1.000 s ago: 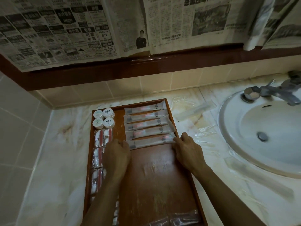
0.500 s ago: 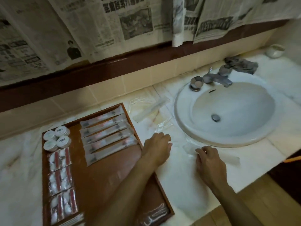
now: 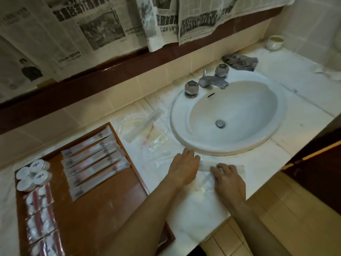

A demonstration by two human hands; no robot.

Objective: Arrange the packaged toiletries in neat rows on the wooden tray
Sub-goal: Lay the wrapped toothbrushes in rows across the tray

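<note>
tray (image 3: pixel 114 204): holds our rows at 9 o'clock.
left hand (image 3: pixel 183 168): fingers flat together, pinning the packet (image 3: pixel 227 166).
right hand (image 3: pixel 229 180): fingers curled, pinching it to lift.

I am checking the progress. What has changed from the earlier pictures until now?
Both hands left the wooden tray and moved right onto the counter. The left hand rests there; the right hand touches a clear long packet before the white sink. The tray's rows stayed unchanged.

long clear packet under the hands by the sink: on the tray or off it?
Off. The long clear packet lies flat on the white counter in front of the sink, right of the wooden tray, under the right hand.
</note>
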